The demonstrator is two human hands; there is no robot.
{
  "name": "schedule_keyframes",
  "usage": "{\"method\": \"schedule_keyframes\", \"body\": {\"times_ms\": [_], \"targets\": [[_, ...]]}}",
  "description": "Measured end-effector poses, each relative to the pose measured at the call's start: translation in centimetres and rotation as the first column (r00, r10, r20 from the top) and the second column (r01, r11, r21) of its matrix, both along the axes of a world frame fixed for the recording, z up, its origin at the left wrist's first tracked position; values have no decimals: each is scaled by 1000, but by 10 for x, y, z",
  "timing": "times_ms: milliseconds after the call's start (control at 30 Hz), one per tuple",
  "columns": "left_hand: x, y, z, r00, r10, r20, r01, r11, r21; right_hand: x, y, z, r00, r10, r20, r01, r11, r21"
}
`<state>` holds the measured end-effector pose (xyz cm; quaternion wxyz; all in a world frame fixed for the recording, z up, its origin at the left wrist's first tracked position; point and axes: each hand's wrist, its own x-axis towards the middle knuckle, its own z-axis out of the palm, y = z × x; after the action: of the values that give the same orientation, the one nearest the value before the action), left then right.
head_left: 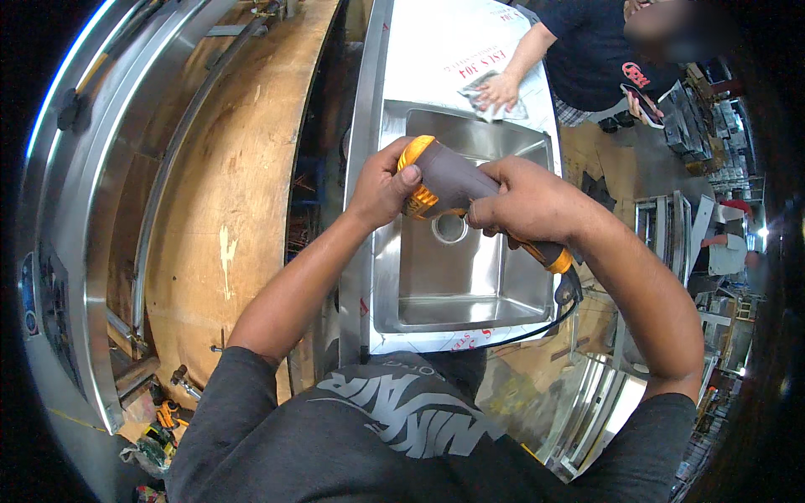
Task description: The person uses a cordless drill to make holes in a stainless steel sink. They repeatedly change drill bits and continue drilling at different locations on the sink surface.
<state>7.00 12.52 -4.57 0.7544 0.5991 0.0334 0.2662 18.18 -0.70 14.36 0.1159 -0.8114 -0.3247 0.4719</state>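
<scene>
Over the stainless steel sink (453, 285) I hold a dark grey and yellow corded power tool (450, 178). My left hand (384, 186) is closed round its thick yellow-trimmed end, the thumb on the near side. Round the narrower handle my right hand (537, 199) is wrapped. The tool's underside is hidden, so its exact kind cannot be told. A black cord (537, 334) runs from the handle end and curves across the near edge of the sink's countertop. The round drain hole (449, 229) shows below the tool.
At the far right, another person (587, 59) presses a grey cloth (486, 94) on the film-covered countertop (428, 50) and holds a phone (642, 106). A plywood board (235, 168) lies to the left. Metal frames (587, 411) stand at the lower right.
</scene>
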Motion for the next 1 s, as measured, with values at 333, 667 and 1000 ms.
{"method": "schedule_keyframes", "body": {"times_ms": [333, 667, 1000], "targets": [[-2, 5, 1, 1000, 3, 13, -2, 1000, -19, -4, 10, 5, 1000, 19, 20, -19, 1000, -18], [-1, 8, 3, 1000, 12, -14, -12, 1000, 8, 0, 11, -2, 999, 22, 34, -22, 1000, -3], [-1, -4, 15, 986, 154, -69, -140, 975, 175, 12, 26, -2, 910, 351, 221, -326, 934, -145]]}}
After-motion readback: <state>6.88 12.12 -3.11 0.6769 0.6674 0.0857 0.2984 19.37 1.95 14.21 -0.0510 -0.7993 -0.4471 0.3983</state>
